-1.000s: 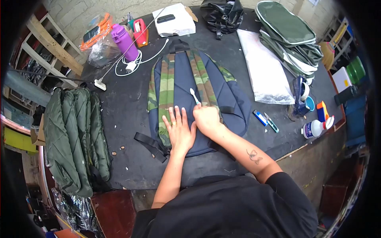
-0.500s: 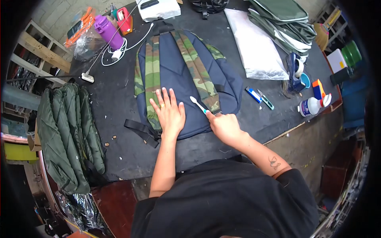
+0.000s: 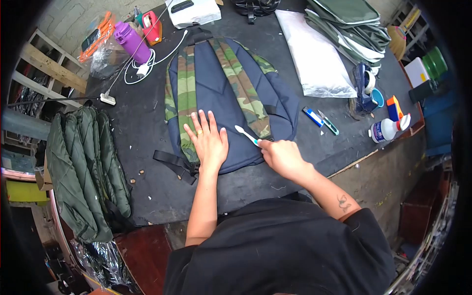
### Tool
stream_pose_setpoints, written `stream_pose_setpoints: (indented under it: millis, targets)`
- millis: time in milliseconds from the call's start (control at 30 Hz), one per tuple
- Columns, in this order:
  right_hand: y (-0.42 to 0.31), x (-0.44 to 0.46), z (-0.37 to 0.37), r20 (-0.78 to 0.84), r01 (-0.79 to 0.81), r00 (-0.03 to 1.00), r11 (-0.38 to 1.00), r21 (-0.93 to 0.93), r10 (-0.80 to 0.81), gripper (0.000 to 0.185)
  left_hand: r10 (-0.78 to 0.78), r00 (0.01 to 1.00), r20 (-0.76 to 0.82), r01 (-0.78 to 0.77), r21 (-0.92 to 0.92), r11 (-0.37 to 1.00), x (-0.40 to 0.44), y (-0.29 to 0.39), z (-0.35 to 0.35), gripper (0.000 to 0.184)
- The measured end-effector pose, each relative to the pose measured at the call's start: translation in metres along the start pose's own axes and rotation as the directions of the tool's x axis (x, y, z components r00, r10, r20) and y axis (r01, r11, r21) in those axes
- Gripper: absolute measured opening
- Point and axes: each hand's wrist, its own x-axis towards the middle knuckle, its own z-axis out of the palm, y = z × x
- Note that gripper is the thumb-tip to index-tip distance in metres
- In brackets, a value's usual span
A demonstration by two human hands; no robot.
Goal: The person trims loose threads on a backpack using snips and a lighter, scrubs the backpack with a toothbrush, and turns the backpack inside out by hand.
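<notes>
A navy backpack [image 3: 215, 83] with camouflage shoulder straps lies flat on the black table [image 3: 157, 196], strap side up. My left hand [image 3: 210, 142] rests on its lower part with fingers spread, partly over the left strap. In my right hand [image 3: 284, 156] is a toothbrush [image 3: 247, 134], white at the head and teal near my fingers. Its head is at the navy panel between the straps, just left of the right strap's lower end. Whether the bristles touch the fabric is hard to tell.
Right of the backpack lie a blue box cutter [image 3: 313, 117] and a green cutter [image 3: 330, 124]. Farther right are a spray bottle [image 3: 387, 130] and a tape dispenser [image 3: 363, 88]. A purple bottle [image 3: 132, 43] stands by a white cable. Green quilted fabric [image 3: 83, 167] hangs at the left edge.
The toothbrush has shifted slightly downward with my right hand. My left hand stays flat on the backpack. The whole view has moved a little.
</notes>
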Motion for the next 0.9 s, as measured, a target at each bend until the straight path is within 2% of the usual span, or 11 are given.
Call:
stream_pose_setpoints:
  millis: [67,167,333,467,567,600,700,767,833,867,900]
  targets:
    - [-0.001,0.002,-0.002,-0.019,-0.018,1.000,1.000,-0.021,0.018,0.021,0.004,1.000,0.001,-0.004,-0.008,1.000,0.001,-0.002,-0.002,0.060]
    - [0.001,-0.005,-0.021,0.120,-0.025,0.992,0.999,-0.029,0.029,0.024,0.003,1.000,-0.001,-0.003,-0.004,1.000,0.001,-0.002,-0.002,0.059]
    - [0.001,0.008,-0.008,0.021,-0.023,1.000,0.999,0.044,0.022,0.024,0.003,1.000,-0.006,-0.003,-0.015,1.000,0.001,-0.002,-0.001,0.059]
    - [0.002,-0.004,-0.022,0.150,-0.021,0.989,1.000,0.002,0.021,0.024,0.001,1.000,-0.010,-0.001,0.001,1.000,0.001,-0.001,-0.002,0.058]
    - [0.007,0.004,0.001,-0.037,0.038,0.999,0.995,0.097,-0.035,0.021,0.008,1.000,-0.026,-0.008,-0.010,1.000,0.001,0.000,-0.002,0.058]
    - [0.007,-0.001,-0.005,-0.040,0.038,0.999,0.995,0.097,-0.035,0.021,0.012,0.999,-0.034,-0.012,-0.014,1.000,0.001,-0.001,-0.002,0.058]
    - [0.005,-0.032,-0.059,0.148,0.031,0.988,0.988,0.154,-0.054,0.024,-0.006,1.000,0.023,0.007,-0.046,0.999,0.002,-0.005,-0.010,0.059]
    - [0.024,-0.052,-0.087,0.078,0.029,0.995,0.931,0.363,-0.061,0.030,0.008,0.999,0.053,-0.004,-0.074,0.997,0.010,0.002,-0.018,0.059]
    - [0.033,-0.067,-0.116,-0.151,-0.190,0.948,0.880,0.436,0.280,0.033,-0.033,0.999,-0.014,0.024,-0.432,0.901,0.021,0.016,-0.040,0.058]
    - [0.043,-0.070,-0.123,-0.154,-0.200,0.944,0.879,0.434,0.291,0.033,-0.066,0.997,-0.036,0.033,-0.591,0.806,0.026,0.022,-0.048,0.057]
    - [0.054,-0.073,-0.129,-0.300,-0.231,0.854,0.827,0.513,0.425,0.034,-0.058,0.998,-0.032,0.028,-0.594,0.804,0.030,0.029,-0.052,0.057]
